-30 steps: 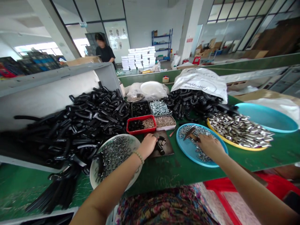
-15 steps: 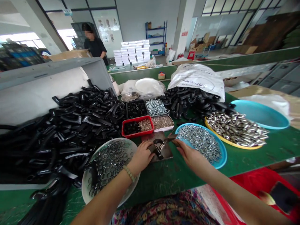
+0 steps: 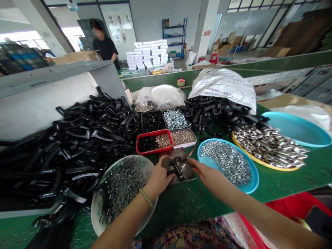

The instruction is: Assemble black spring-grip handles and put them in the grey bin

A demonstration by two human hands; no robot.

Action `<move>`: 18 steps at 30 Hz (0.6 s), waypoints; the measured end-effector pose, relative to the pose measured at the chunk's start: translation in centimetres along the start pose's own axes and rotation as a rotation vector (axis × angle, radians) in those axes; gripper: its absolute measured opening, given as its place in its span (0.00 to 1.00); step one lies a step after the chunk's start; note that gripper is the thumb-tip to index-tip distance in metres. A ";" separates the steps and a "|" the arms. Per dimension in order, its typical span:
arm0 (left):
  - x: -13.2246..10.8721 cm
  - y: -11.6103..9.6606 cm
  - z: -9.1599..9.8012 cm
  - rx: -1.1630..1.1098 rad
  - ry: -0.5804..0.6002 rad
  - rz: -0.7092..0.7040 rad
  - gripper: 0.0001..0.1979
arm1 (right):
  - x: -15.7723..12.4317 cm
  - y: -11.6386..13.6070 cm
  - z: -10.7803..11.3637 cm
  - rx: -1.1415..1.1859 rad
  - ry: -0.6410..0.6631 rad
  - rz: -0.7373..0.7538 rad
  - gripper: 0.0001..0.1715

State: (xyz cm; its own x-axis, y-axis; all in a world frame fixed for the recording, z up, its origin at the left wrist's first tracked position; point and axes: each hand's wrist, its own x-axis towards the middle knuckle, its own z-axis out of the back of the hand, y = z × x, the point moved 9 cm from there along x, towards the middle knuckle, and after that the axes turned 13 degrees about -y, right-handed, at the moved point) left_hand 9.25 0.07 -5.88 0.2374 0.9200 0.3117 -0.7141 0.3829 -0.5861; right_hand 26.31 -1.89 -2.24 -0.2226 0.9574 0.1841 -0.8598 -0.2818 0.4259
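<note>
My left hand [image 3: 160, 176] grips the left end of a black plastic part with a metal piece [image 3: 178, 168], held just above a scarred brown board [image 3: 188, 178]. My right hand [image 3: 204, 177] reaches it from the right, and its fingertips touch the part's far side. Whatever they pinch is hidden. Left of my wrist, a white plate [image 3: 147, 166] holds metal rings. To the right, a blue plate [image 3: 255, 180] carries hex nuts. A heap of black plastic handles [image 3: 85, 145] rises beyond the rings.
A red tray [image 3: 154, 141] and small bins of screws stand behind the board. A yellow-rimmed plate of metal sleeves [image 3: 269, 147] lies to the right. A white polypropylene sack [image 3: 223, 86] spills black parts on the green table [image 3: 197, 204]. A co-worker in black [image 3: 105, 48] stands far back.
My right hand has moved left from the blue plate to the black part. Both hands now meet at the part, which sits higher off the board.
</note>
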 end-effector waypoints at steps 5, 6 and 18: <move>-1.2 -1.4 -1.8 0.190 0.129 -0.144 0.18 | -2.7 -11.6 2.3 -0.479 -0.180 -0.263 0.27; -1.2 -1.5 -2.0 0.175 0.145 -0.119 0.18 | -3.1 -13.4 2.5 -0.571 -0.188 -0.260 0.27; 0.3 0.3 -1.1 0.138 0.228 0.309 0.13 | 12.5 -5.7 -0.5 -0.492 -0.119 0.184 0.14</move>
State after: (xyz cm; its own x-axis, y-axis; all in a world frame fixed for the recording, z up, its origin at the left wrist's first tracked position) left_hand 9.80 0.60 -6.77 0.1268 0.9908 -0.0467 -0.8527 0.0848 -0.5154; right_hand 28.17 11.71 -2.78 -0.3609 0.8732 0.3276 -0.9316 -0.3541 -0.0826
